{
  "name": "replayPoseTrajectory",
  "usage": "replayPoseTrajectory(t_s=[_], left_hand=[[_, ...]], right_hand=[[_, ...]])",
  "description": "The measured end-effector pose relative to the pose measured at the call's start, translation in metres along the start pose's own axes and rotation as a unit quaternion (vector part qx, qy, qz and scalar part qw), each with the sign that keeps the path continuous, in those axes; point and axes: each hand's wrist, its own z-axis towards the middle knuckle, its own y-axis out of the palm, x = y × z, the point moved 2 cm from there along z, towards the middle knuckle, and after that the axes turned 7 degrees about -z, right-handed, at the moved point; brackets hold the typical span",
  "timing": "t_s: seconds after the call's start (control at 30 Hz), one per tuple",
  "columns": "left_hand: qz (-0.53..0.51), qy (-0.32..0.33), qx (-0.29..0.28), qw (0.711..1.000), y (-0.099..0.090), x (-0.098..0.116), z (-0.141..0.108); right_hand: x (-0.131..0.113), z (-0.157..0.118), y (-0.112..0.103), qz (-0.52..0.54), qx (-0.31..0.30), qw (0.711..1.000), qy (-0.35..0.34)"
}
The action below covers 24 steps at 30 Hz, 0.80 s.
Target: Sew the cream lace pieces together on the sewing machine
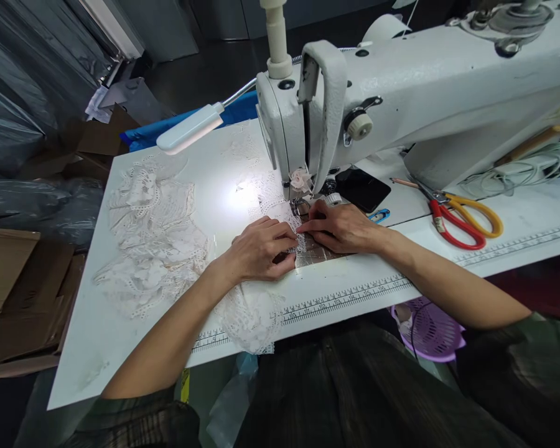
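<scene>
My left hand (266,249) lies curled at the needle area, its fingers and thumb closed on a strip of white lace (287,216). From the other side, my right hand (338,227) pinches the edge of the same lace with bent fingers. The strip lies under the presser foot (299,207) of a white sewing machine (387,81). Under my left wrist, more lace (252,317) spreads to the table's front edge and hangs slightly over it. The exact fingertip contact is partly hidden.
Left on the white table (81,348) is a heap of lace (154,224). A lamp (191,129) shines over the work. To the right lie a black phone (363,188), blue thread snips (379,216) and red-and-yellow scissors (464,218). A purple basket (429,333) stands below.
</scene>
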Motion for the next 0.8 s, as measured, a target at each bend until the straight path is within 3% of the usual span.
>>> replayPoseTrajectory(t_s=[0.27, 0.5, 0.8], left_hand=[[0.037, -0.007, 0.013, 0.999, 0.003, 0.004, -0.004], [0.109, -0.017, 0.023, 0.994, 0.009, 0.009, -0.002], [0.123, -0.054, 0.001, 0.991, 0.01, 0.009, -0.003]], right_hand=[[-0.004, 0.002, 0.0, -0.05, -0.007, 0.999, 0.018], [-0.007, 0.004, 0.0, -0.097, -0.055, 0.992, 0.065], [-0.007, 0.004, -0.001, -0.093, -0.074, 0.991, 0.064]])
